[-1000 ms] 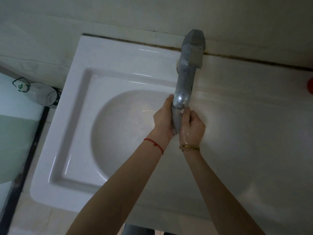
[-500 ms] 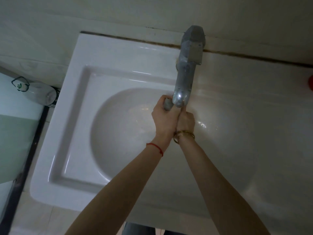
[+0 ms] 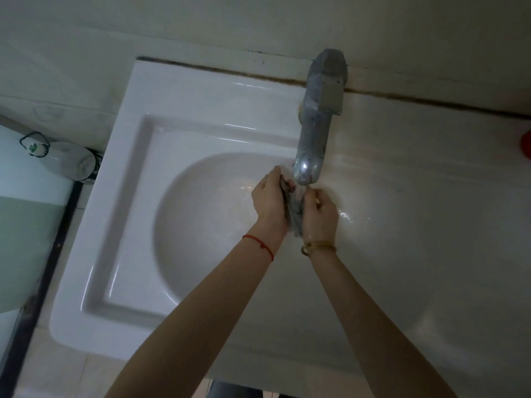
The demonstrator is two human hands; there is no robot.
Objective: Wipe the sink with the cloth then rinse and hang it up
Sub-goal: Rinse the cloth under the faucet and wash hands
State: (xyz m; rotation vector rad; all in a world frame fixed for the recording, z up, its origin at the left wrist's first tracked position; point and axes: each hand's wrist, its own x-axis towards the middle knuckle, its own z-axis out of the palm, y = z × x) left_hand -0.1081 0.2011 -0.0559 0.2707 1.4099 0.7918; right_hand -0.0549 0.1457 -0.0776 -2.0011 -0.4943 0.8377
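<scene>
A grey cloth [image 3: 294,214] is bunched between both hands under the spout of the metal tap [image 3: 317,122], over the round basin of the white sink [image 3: 129,196]. Water runs from the spout onto the cloth. My left hand [image 3: 268,199] grips the cloth's left side, fingers curled around it. My right hand [image 3: 320,216] grips its right side. Most of the cloth is hidden between the palms.
A clear plastic bottle [image 3: 61,160] lies left of the sink by the wall. A red object [image 3: 526,145] shows at the right edge on the counter. A dark-framed glass panel [image 3: 34,282] runs along the left. The tiled wall stands right behind the tap.
The hands have drawn slightly apart and lower under the spout, and more of the grey cloth shows between them. They keep rubbing it in the water.
</scene>
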